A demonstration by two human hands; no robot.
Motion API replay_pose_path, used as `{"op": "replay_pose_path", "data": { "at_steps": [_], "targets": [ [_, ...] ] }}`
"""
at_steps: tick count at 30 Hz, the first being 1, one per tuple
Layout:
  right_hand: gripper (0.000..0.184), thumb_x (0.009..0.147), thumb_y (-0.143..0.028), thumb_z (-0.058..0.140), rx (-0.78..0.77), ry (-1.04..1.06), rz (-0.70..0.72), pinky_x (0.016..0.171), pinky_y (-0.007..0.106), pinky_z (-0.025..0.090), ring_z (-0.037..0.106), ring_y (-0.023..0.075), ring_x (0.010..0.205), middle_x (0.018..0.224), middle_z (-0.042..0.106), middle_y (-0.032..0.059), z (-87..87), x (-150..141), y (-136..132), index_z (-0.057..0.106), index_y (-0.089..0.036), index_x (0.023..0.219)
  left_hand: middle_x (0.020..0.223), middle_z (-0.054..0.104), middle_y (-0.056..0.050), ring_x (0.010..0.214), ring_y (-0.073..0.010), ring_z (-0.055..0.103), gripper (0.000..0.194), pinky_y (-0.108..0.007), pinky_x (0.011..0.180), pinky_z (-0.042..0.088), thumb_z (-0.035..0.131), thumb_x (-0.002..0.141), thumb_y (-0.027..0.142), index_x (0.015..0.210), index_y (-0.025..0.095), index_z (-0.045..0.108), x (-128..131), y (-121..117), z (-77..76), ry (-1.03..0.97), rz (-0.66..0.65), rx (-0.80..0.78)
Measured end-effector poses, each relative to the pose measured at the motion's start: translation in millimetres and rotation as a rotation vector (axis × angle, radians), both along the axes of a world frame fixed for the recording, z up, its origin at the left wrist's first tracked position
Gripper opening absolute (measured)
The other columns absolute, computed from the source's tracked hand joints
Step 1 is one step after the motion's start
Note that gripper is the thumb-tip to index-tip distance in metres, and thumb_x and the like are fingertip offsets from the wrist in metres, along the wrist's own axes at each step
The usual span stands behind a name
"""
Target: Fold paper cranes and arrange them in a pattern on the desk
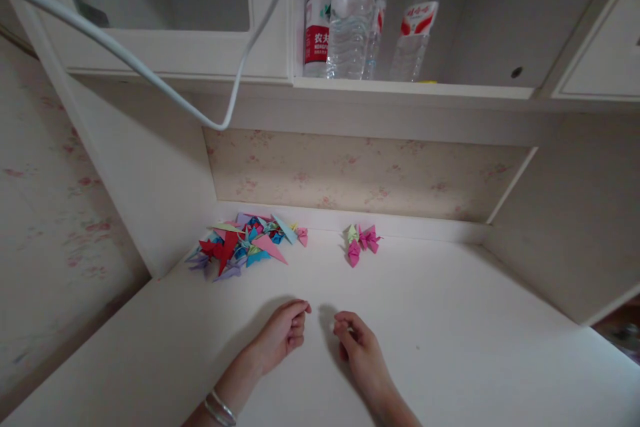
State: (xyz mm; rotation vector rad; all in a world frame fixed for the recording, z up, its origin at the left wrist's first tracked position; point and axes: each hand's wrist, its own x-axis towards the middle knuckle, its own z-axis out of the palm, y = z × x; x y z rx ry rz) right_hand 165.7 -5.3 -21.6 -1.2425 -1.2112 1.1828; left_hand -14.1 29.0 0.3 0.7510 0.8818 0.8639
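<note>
My left hand (283,333) rests on the white desk (450,333) with its fingers curled in, a silver bangle on the wrist. My right hand (357,347) lies beside it, a small gap apart, fingers also curled under. Nothing shows in either hand. A pile of several folded paper pieces (245,245) in red, blue, pink, purple and green lies at the back left of the desk. A smaller cluster of pink and green folded paper pieces (361,241) sits at the back middle. Both piles are well beyond my hands.
A shelf (415,88) above the desk holds several clear water bottles (353,13) with red labels. A white cable (165,87) hangs across the upper left. Floral wallpaper backs the desk alcove, with white side panels on both sides.
</note>
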Motion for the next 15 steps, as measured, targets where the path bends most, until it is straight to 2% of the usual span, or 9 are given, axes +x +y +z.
{"op": "replay_pose_path", "data": {
  "at_steps": [2, 4, 5, 7, 8, 10, 12, 15],
  "targets": [
    [0.041, 0.077, -0.056, 0.060, -0.021, 0.014, 0.012, 0.042, 0.021, 0.025, 0.038, 0.0099, 0.045, 0.050, 0.044, -0.0049, 1.6, 0, 1, 0.061, -0.017, 0.090, 0.056, 0.035, 0.009, 0.041, -0.0044, 0.026, 0.022, -0.020, 0.042, 0.018, 0.055, 0.076, 0.039, 0.080, 0.017, 0.054, 5, 20, 2.5, 0.305, 0.035, 0.162],
    [0.042, 0.077, -0.057, 0.060, -0.037, 0.016, 0.029, 0.041, 0.021, 0.025, 0.037, 0.0097, 0.044, 0.049, 0.042, -0.0056, 2.6, -2, 2, 0.061, -0.017, 0.088, 0.059, 0.045, 0.006, 0.043, -0.0070, 0.036, 0.021, -0.021, 0.043, 0.026, 0.046, 0.081, 0.036, 0.080, 0.017, 0.056, 10, 51, 6.7, 0.728, 0.088, 0.400],
    [0.042, 0.077, -0.058, 0.059, -0.042, 0.014, 0.037, 0.041, 0.021, 0.025, 0.037, 0.0096, 0.043, 0.049, 0.042, -0.0055, 2.7, -3, 3, 0.061, -0.017, 0.088, 0.062, 0.050, 0.003, 0.048, -0.0092, 0.043, 0.020, -0.021, 0.047, 0.032, 0.046, 0.081, 0.032, 0.079, 0.016, 0.058, 11, 69, 9.7, 0.852, 0.115, 0.469],
    [0.043, 0.078, -0.059, 0.057, -0.038, 0.007, 0.053, 0.040, 0.021, 0.025, 0.038, 0.0094, 0.043, 0.050, 0.042, -0.0048, 1.7, -4, 3, 0.061, -0.018, 0.086, 0.077, 0.059, -0.003, 0.071, -0.0141, 0.055, 0.015, -0.023, 0.062, 0.041, 0.047, 0.081, 0.023, 0.082, 0.015, 0.060, 12, 107, 16.7, 0.975, 0.167, 0.546],
    [0.042, 0.078, -0.059, 0.056, -0.035, 0.004, 0.060, 0.040, 0.020, 0.025, 0.038, 0.0094, 0.043, 0.051, 0.043, -0.0044, 0.7, -5, 3, 0.061, -0.018, 0.085, 0.086, 0.061, -0.005, 0.082, -0.0170, 0.057, 0.014, -0.025, 0.071, 0.042, 0.050, 0.080, 0.020, 0.087, 0.015, 0.061, 12, 126, 20.4, 1.047, 0.191, 0.578],
    [0.042, 0.079, -0.059, 0.054, -0.034, 0.002, 0.070, 0.039, 0.020, 0.026, 0.038, 0.0095, 0.043, 0.051, 0.042, -0.0043, -2.0, -4, 4, 0.061, -0.018, 0.084, 0.107, 0.057, -0.010, 0.102, -0.0220, 0.053, 0.025, -0.030, 0.085, 0.040, 0.053, 0.079, 0.019, 0.103, 0.014, 0.059, 11, 158, 27.2, 1.184, 0.238, 0.631],
    [0.041, 0.080, -0.059, 0.054, -0.039, 0.003, 0.080, 0.038, 0.020, 0.026, 0.038, 0.0095, 0.042, 0.051, 0.041, -0.0046, -5.1, -2, 6, 0.060, -0.019, 0.084, 0.121, 0.049, -0.013, 0.111, -0.0239, 0.049, 0.034, -0.032, 0.091, 0.038, 0.051, 0.082, 0.022, 0.115, 0.015, 0.055, 9, 182, 31.2, 1.299, 0.264, 0.668],
    [0.039, 0.079, -0.058, 0.054, -0.052, 0.007, 0.087, 0.037, 0.020, 0.026, 0.037, 0.0092, 0.041, 0.051, 0.041, -0.0047, -8.2, 0, 8, 0.059, -0.020, 0.081, 0.125, 0.046, -0.013, 0.110, -0.0233, 0.052, 0.033, -0.032, 0.090, 0.041, 0.046, 0.087, 0.027, 0.116, 0.015, 0.055, 7, 203, 29.9, 1.428, 0.262, 0.674]
  ]
}}
